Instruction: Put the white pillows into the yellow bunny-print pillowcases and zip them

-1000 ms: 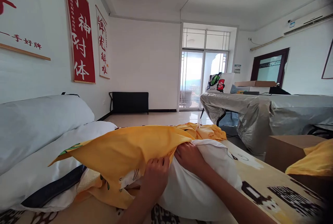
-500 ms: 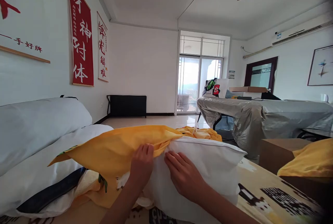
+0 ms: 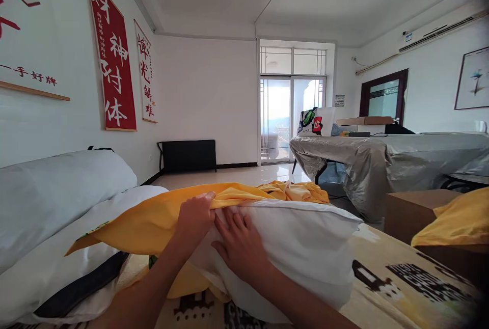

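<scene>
While a beige printed blanket [image 3: 367,313] covers the foreground, a table under a silver sheet [image 3: 420,158] stands back right. Red hanging scroll [image 3: 121,82], left wall, reads 财神附体 in white, smaller column beside it; cut-off white scroll [image 3: 57,49] next to it shows 一手好牌; narrower white scroll [image 3: 147,77] ends in 解难.

White pillow [image 3: 305,247] lies on the blanket, front center, its left end running in under the yellow pillowcase [image 3: 145,227]; how deep it sits inside, can't tell. Cardboard box [image 3: 412,212], right, has yellow cloth [image 3: 458,217] hanging across its edge; rest of contents hidden. White carrier bag [image 3: 327,120] on the table: green and red print, small lettering unreadable, contents out of sight. Blanket lettering only partly legible.

Left hand [image 3: 194,217]: fingers curled tight, pinching the pillowcase edge above the pillow. Right hand [image 3: 244,247], just beside it: mostly open, fingers slightly spread, pressed flat on the pillow, gripping nothing visible.
</scene>
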Demonstrator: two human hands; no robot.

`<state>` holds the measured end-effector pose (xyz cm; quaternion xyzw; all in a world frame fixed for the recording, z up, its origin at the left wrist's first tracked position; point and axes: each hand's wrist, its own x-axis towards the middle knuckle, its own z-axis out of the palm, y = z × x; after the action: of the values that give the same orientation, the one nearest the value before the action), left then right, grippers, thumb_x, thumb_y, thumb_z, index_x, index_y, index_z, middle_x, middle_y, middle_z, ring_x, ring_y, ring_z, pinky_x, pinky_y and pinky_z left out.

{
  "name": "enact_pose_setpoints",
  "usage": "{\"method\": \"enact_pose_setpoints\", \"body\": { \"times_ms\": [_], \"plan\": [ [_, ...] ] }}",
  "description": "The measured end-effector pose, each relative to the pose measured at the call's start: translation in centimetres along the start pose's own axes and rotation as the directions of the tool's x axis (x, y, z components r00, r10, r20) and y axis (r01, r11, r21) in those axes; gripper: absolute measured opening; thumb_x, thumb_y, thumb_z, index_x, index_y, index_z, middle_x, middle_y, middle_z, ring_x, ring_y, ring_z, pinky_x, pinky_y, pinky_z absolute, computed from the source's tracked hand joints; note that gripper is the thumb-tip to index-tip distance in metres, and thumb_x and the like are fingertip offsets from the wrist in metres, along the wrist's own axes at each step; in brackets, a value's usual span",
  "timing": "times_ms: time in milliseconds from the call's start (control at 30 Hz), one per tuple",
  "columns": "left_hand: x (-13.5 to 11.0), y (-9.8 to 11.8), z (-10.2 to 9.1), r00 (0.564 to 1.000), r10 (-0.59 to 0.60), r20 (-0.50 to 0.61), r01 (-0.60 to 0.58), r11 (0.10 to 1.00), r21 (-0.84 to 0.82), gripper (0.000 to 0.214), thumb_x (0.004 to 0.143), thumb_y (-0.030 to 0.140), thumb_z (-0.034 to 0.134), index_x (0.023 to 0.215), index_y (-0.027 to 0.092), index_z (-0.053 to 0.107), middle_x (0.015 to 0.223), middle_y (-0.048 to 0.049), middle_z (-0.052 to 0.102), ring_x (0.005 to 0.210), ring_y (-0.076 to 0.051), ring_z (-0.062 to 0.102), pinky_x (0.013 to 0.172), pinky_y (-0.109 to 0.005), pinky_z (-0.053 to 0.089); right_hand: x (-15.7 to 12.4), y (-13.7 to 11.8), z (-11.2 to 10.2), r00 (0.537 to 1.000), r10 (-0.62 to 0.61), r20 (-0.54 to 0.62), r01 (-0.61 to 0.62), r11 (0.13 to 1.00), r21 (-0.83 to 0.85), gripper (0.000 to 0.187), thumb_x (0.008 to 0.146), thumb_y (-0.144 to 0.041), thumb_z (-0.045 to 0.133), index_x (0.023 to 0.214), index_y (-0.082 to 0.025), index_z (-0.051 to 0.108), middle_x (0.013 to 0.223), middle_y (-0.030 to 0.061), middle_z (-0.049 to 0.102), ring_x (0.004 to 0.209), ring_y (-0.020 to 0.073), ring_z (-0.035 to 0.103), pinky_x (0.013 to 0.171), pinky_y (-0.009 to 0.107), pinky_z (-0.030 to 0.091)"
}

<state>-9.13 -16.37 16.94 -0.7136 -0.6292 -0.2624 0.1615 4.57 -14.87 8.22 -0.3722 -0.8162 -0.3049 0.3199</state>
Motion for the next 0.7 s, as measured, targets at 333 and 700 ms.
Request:
{"method": "enact_pose_setpoints", "body": {
  "times_ms": [333,700],
  "plan": [
    [0.8,0.4,1.9,0.950,0.008,-0.313,-0.035,0.996,-0.080,0.038,0.072,0.007,0.044,0.100,0.015,0.069,0.096,-0.0067,0.071,0.089,-0.022,0.062,0.081,-0.033,0.045,2.1,0.4,1.2,0.994,0.109,0.029,-0.110,0.992,0.069,0.048,0.089,-0.047,0.048,0.130,-0.023,0.049,0.129,0.0132,0.053,0.104,0.0283,0.050,0.082,0.042,0.040],
    [-1.8,1.6,5.6,0.698,0.481,-0.531,-0.423,0.875,0.235,0.023,0.077,0.003,0.046,0.085,0.014,0.064,0.063,-0.0025,0.058,0.061,-0.016,0.050,0.063,-0.030,0.039,3.3,1.7,3.3,0.980,0.192,-0.043,-0.190,0.980,0.052,0.041,0.092,-0.028,0.044,0.132,-0.024,0.049,0.124,0.0116,0.059,0.110,0.0289,0.052,0.095,0.049,0.033]
  ]
}}
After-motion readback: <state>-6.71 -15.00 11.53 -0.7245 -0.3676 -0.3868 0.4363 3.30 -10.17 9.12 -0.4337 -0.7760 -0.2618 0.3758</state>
